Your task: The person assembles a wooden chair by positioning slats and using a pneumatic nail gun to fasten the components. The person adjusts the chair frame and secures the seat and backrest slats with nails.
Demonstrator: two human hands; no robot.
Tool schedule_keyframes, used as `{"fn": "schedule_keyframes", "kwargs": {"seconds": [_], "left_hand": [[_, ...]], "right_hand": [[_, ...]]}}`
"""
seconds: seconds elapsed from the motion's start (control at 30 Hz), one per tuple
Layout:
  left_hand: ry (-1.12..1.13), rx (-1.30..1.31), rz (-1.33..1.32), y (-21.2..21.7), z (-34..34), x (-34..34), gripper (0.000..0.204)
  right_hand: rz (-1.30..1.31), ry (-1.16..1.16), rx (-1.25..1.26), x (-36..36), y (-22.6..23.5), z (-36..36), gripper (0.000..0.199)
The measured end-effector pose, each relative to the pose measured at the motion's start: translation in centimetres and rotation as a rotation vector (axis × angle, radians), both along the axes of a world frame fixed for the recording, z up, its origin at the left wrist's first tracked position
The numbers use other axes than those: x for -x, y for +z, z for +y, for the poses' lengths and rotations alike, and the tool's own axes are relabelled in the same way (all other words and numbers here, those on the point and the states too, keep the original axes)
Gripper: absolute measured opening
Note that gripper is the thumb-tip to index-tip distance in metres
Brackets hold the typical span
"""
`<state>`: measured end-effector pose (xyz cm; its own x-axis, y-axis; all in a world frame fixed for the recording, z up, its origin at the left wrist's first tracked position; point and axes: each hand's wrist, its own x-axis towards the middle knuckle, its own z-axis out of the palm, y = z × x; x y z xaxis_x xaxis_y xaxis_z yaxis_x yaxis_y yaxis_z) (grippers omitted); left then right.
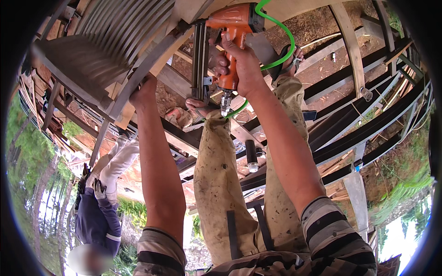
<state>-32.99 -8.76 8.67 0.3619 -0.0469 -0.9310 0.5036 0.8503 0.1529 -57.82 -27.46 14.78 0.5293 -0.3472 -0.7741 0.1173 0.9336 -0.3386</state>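
My right hand is wrapped round the grip of an orange pneumatic nail gun. A bright green air hose loops round it, and a metal coupling sits at the foot of the grip. The gun's dark nose end lies beside the far end of a wooden board; whether they touch I cannot tell. Closed on this board's nearer part is my left hand, its fingers partly hidden. Left of the board lies a grey ribbed panel with a broad smooth piece in front.
Below me run dark metal beams and wooden bars over brown soil. My feet rest among these members. A black cylinder with a clear end hangs near my legs. At lower left stands another person wearing gloves, with trees behind.
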Motion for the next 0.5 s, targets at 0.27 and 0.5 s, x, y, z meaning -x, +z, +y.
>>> {"fn": "schedule_keyframes", "kwargs": {"seconds": [0.27,0.5], "left_hand": [[0.051,-0.008,0.007,0.1,-0.2,0.3,0.025],[0.052,0.097,0.026,-0.1,0.5,0.1,0.031]], "right_hand": [[-0.012,-0.052,0.036,-0.7,0.2,1.2,0.04],[-0.033,0.019,0.164,-0.4,-1.4,1.8,0.033]]}}
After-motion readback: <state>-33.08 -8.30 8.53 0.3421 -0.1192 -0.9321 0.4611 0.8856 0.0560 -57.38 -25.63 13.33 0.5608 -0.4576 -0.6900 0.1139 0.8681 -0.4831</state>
